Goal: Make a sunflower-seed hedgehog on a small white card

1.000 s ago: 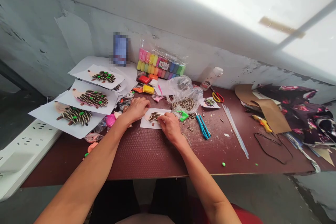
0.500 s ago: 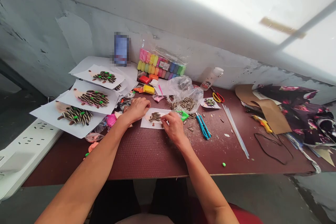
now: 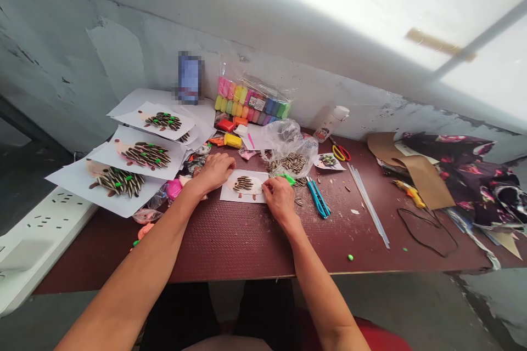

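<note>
A small white paper card (image 3: 228,194) lies on the table, bearing a pale clay hedgehog (image 3: 257,184) with rows of striped sunflower seeds (image 3: 244,182) on its back and small brown feet below. My left hand (image 3: 216,170) is at the card's upper left edge, fingers bent and closed against it. At the right edge, my right hand (image 3: 280,197) has thumb and fingers pinched together; whatever is between them is too small to make out. Behind it, a pile of sunflower seeds (image 3: 290,163) spills from a clear plastic bag (image 3: 284,134).
Finished-looking hedgehog cards (image 3: 142,153) are stacked at left, above a white power strip (image 3: 45,225). Coloured clay packs (image 3: 251,101) stand at the back. To the right are a blue utility knife (image 3: 318,198), scissors (image 3: 341,152), glue sticks (image 3: 369,205) and a yellow glue gun (image 3: 414,194).
My right hand has moved slightly right, from over the hedgehog's right side to the card's edge, uncovering more of the pale clay. My left hand has stayed in place.
</note>
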A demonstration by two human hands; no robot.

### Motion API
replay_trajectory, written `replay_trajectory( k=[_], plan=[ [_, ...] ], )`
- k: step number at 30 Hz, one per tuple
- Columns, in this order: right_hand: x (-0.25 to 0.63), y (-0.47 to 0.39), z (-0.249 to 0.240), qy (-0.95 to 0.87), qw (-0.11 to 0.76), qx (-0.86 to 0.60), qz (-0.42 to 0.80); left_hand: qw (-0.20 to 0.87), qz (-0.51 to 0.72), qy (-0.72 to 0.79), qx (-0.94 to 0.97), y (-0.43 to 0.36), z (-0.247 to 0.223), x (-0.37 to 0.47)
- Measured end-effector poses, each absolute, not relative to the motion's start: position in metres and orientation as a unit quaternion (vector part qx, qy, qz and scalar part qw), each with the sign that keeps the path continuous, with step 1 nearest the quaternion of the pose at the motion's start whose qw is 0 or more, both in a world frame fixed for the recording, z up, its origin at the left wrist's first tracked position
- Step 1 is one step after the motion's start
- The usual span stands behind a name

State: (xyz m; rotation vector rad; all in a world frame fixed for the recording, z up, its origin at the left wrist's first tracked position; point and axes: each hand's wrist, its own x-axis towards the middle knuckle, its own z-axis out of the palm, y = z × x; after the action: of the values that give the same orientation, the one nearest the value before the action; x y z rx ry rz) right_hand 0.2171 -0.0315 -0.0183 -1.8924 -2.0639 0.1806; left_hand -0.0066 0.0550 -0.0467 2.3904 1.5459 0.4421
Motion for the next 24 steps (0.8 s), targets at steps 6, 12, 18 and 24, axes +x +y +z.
replay_trajectory(
  k=[6, 12, 18, 24],
  plan=[
    [0.216, -0.034, -0.024, -0.734, 0.187, -0.649, 0.067, 0.129, 0.147, 0.531, 0.824, 0.056, -0.046, -0.007],
    [0.220, -0.032, -0.020, -0.722, 0.193, -0.662, 0.065, 0.123, 0.146, 0.533, 0.824, 0.053, -0.044, -0.004],
    [0.230, -0.006, -0.008, -0.691, 0.166, -0.703, 0.039, 0.113, 0.149, 0.531, 0.826, 0.052, -0.044, -0.003],
    [0.229, 0.022, -0.010, -0.708, 0.122, -0.695, 0.014, 0.116, 0.151, 0.531, 0.826, 0.054, -0.045, -0.004]
  ],
)
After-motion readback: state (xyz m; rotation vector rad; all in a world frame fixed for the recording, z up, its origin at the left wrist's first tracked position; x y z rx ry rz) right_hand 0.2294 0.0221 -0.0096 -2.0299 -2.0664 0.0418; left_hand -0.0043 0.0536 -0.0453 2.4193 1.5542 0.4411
